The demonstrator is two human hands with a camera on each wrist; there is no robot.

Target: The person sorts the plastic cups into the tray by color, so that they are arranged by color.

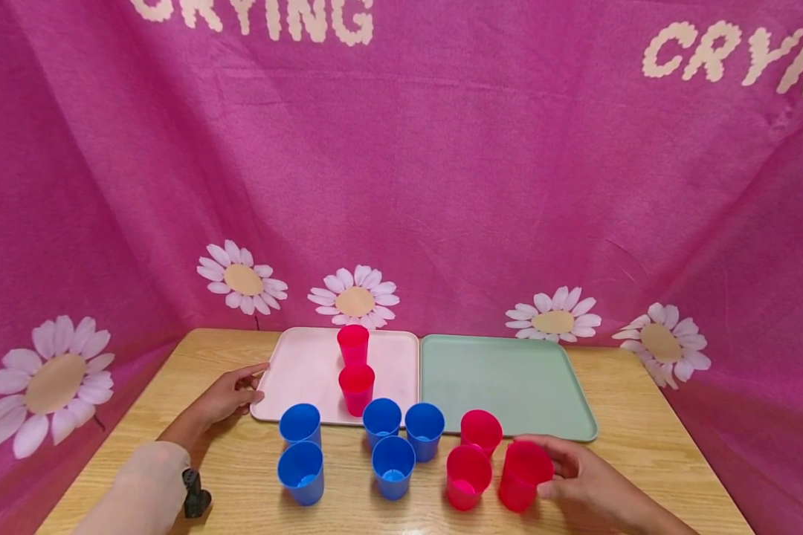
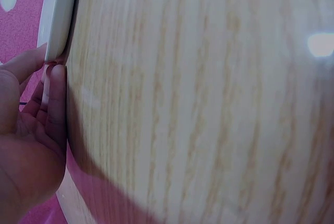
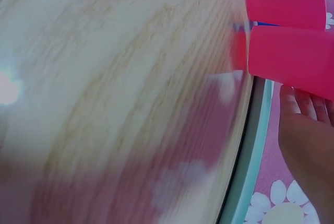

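Observation:
In the head view my right hand [image 1: 585, 475] grips a red cup [image 1: 526, 475] at the right end of the front group, thumb on its near side and fingers behind. The right wrist view shows the fingers against the side of this red cup [image 3: 292, 57]. Two more red cups stand to its left, one front [image 1: 468, 479] and one behind [image 1: 482, 431]. My left hand [image 1: 224, 394] touches the left edge of the pink tray [image 1: 294, 371] with thumb and fingers extended. Up close, those digits meet the rim of the tray [image 2: 61, 20].
Two red cups, a rear one [image 1: 352, 345] and a nearer one [image 1: 357, 390], stand on the pink tray. A green tray [image 1: 502, 379] lies beside it. Several blue cups [image 1: 301, 475] stand on the wooden table [image 1: 241, 490]. A pink flowered cloth [image 1: 442, 186] hangs behind.

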